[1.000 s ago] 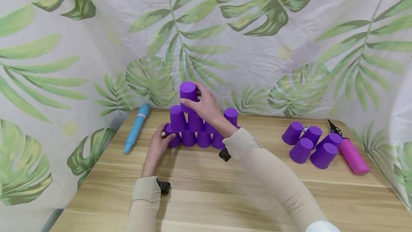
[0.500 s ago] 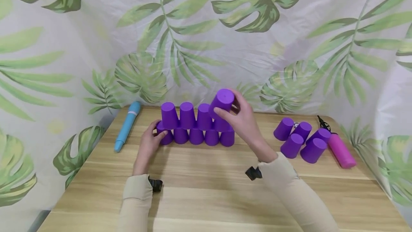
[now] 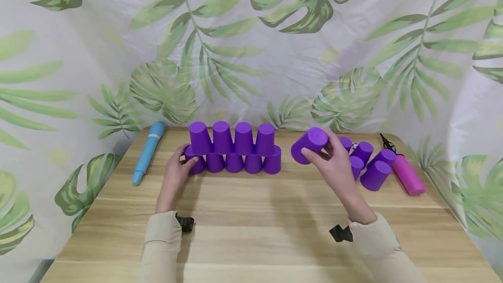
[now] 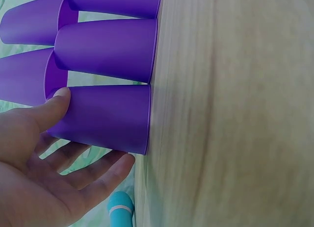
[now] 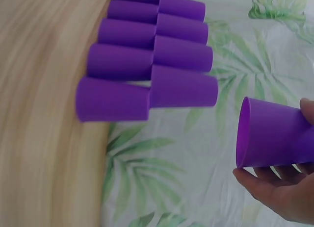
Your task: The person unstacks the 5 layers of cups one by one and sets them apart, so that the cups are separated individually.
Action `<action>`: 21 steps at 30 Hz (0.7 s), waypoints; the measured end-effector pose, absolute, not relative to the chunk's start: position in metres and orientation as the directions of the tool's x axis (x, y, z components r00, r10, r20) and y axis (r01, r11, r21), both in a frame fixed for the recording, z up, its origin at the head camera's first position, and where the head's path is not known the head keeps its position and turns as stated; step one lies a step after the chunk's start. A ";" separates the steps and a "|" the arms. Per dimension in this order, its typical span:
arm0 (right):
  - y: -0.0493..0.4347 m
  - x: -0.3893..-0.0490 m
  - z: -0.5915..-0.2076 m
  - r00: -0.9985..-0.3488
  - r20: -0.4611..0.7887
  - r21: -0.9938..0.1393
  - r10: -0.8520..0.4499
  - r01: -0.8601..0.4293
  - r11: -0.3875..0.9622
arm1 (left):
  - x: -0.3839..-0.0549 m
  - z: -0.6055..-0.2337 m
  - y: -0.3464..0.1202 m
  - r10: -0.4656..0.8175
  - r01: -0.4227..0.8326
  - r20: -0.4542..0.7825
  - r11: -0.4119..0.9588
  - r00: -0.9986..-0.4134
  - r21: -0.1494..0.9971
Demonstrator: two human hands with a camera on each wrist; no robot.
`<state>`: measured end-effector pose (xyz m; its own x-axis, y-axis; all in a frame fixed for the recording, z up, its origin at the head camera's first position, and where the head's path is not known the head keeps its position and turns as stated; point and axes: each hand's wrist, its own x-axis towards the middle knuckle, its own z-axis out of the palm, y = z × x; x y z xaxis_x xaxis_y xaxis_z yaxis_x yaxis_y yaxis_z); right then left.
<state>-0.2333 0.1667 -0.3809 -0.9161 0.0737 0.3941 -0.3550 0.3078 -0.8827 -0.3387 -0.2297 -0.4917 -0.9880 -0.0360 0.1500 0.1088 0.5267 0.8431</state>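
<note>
Purple cups stand upside down in two rows at the back of the table. The upper row (image 3: 221,136) rests across the lower row (image 3: 234,163). My left hand (image 3: 176,171) rests around the leftmost lower cup (image 4: 105,116); in the left wrist view its thumb touches the cup near the top and the fingers lie along the other side. My right hand (image 3: 335,167) grips another purple cup (image 3: 310,144) in the air, right of the rows. That cup is tilted, and the right wrist view shows its open mouth facing the rows.
Several more purple cups (image 3: 376,175) stand upside down at the right, partly hidden behind my right hand. A pink cylinder (image 3: 408,174) with a black cord (image 3: 388,144) lies beside them. At the left lies a blue stick-like tube (image 3: 147,154). A leaf-patterned cloth (image 3: 235,56) hangs behind the table.
My right hand has carried its cup from above the left part of the upper row over to the right and lower. My left hand has stayed at the leftmost lower cup.
</note>
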 end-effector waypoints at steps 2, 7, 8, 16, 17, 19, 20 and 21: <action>0.177 -0.228 -0.388 -0.925 0.368 -0.886 0.101 -0.315 0.339 | -0.339 -0.489 -0.231 -0.038 0.109 0.151 0.529 -0.988 0.841; 0.202 -0.214 -0.406 -0.941 0.298 -0.885 0.161 -0.209 0.417 | -0.340 -0.486 -0.234 -0.048 0.121 0.172 0.530 -0.984 0.839; 0.207 -0.212 -0.410 -0.943 0.287 -0.884 0.171 -0.192 0.425 | -0.340 -0.486 -0.234 -0.048 0.125 0.177 0.530 -0.983 0.839; 0.236 -0.196 -0.433 -0.936 0.243 -0.874 0.255 -0.098 0.476 | -0.340 -0.489 -0.232 -0.033 0.144 0.190 0.533 -0.981 0.834; 0.238 -0.194 -0.435 -0.934 0.244 -0.871 0.260 -0.093 0.483 | -0.340 -0.489 -0.231 -0.034 0.143 0.190 0.532 -0.981 0.834; 0.243 -0.190 -0.440 -0.933 0.240 -0.860 0.267 -0.077 0.505 | -0.340 -0.490 -0.229 -0.036 0.145 0.193 0.531 -0.981 0.835; 0.246 -0.187 -0.442 -0.933 0.236 -0.852 0.270 -0.065 0.519 | -0.340 -0.491 -0.228 -0.037 0.145 0.193 0.530 -0.980 0.836; 0.250 -0.185 -0.446 -0.934 0.228 -0.847 0.275 -0.051 0.530 | -0.340 -0.491 -0.227 -0.036 0.145 0.193 0.529 -0.980 0.836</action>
<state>-0.1848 0.2496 -0.4456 -0.9341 0.2745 0.2284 -0.0513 0.5296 -0.8467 -0.3403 -0.2270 -0.4914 -0.9805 -0.0364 0.1933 0.1452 0.5288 0.8362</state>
